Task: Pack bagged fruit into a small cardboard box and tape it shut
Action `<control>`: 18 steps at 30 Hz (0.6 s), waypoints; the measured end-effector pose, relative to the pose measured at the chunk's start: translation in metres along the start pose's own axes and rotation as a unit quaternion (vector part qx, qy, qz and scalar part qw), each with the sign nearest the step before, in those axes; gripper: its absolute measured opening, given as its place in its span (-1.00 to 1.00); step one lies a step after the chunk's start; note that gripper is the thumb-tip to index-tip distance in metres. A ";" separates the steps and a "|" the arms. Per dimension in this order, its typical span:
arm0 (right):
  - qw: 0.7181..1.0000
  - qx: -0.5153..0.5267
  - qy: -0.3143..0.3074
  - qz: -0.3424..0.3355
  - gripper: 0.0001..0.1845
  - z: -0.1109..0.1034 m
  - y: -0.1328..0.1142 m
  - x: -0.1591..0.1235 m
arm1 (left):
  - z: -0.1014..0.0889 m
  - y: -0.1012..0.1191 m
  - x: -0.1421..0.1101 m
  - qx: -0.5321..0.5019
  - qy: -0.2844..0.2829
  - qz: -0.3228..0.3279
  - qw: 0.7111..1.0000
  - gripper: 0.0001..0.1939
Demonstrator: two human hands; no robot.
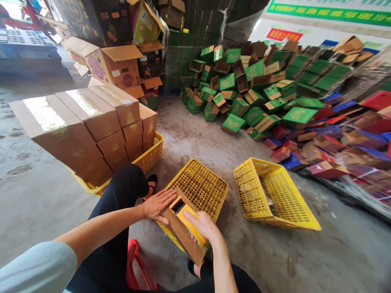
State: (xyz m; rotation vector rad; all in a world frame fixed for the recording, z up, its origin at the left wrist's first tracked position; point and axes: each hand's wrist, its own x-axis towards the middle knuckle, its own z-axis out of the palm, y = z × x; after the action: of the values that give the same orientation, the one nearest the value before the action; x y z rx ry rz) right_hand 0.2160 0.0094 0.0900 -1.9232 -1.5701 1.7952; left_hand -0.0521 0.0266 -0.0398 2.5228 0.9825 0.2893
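A narrow brown cardboard box [179,230] lies on an upturned yellow plastic crate [200,185] between my knees. My left hand [157,205] rests flat on the far left end of the box, fingers stretched out. In my right hand [203,224] is a yellow handheld device [187,215] with a dark panel at its far end. The fingers wrap around its body, and it sits over the top face of the box. Its underside is hidden, so I cannot tell whether it touches the cardboard.
Taped brown cartons [88,110] are stacked in a yellow basket [152,151] at left. Another yellow basket [276,195] stands tilted at right. Piles of green boxes [235,122] and red and blue boxes [326,169] lie beyond. A red stool [136,260] is below me.
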 end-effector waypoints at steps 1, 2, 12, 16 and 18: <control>1.000 0.003 0.004 -0.002 -0.48 0.000 0.001 0.000 | 0.001 0.000 0.000 0.003 0.002 0.004 1.000 0.16; 1.000 0.007 0.006 -0.002 -0.49 0.000 0.000 0.001 | 0.001 -0.001 -0.001 0.007 0.006 0.009 1.000 0.17; 1.000 -0.024 0.002 0.008 -0.50 0.005 0.000 -0.002 | 0.012 0.005 0.003 0.059 0.084 0.137 0.985 0.20; 0.999 -0.036 0.003 0.004 -0.46 0.005 0.002 -0.002 | 0.021 0.007 0.005 0.061 0.116 0.146 0.981 0.23; 0.999 -0.048 -0.004 -0.004 -0.43 0.004 0.002 -0.003 | 0.024 0.006 0.004 0.065 0.121 0.153 0.979 0.24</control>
State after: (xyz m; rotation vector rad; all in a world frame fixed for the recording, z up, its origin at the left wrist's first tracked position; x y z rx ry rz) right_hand 0.2150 0.0043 0.0892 -1.9485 -1.6949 1.7568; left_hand -0.0375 0.0187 -0.0583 2.8064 0.7114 0.6569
